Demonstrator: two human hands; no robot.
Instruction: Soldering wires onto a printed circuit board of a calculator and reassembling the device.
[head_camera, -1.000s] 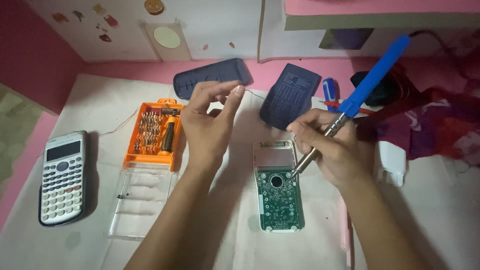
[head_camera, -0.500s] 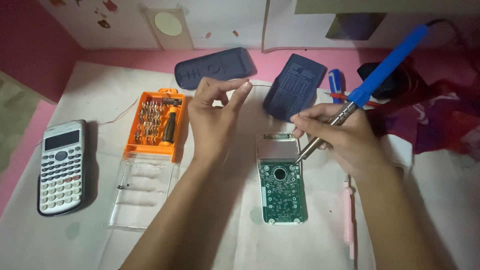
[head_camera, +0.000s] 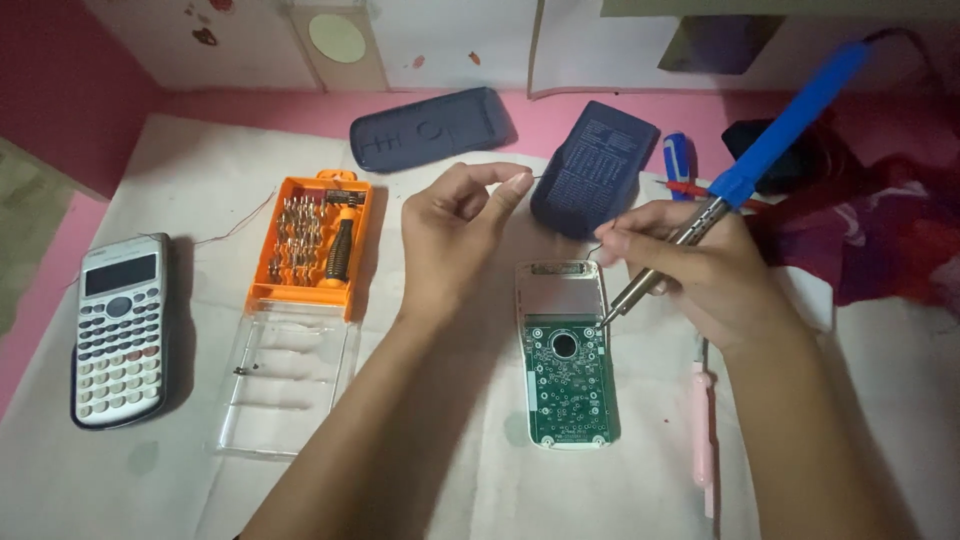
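My right hand (head_camera: 700, 270) grips a soldering iron (head_camera: 770, 140) with a blue handle, its metal tip touching the upper right of a green circuit board (head_camera: 566, 375) in an opened calculator. My left hand (head_camera: 455, 235) hovers above and left of the board, thumb and forefinger pinched on a thin wire (head_camera: 545, 181) that runs toward my right hand. The board lies face up on white paper (head_camera: 200, 160), with a grey display panel (head_camera: 557, 296) at its top end.
A whole grey calculator (head_camera: 120, 330) lies at the left. An orange screwdriver bit set (head_camera: 312, 243) with its transparent lid (head_camera: 285, 385) sits beside it. Two dark calculator covers (head_camera: 430, 128) (head_camera: 595, 165) lie at the back. A pink pen (head_camera: 703, 450) and dark red cloth (head_camera: 880, 240) are at the right.
The view has shifted slightly. My left hand has moved up a little and its fingers have drawn together on the wire. The iron's tip stays at the board's upper right.
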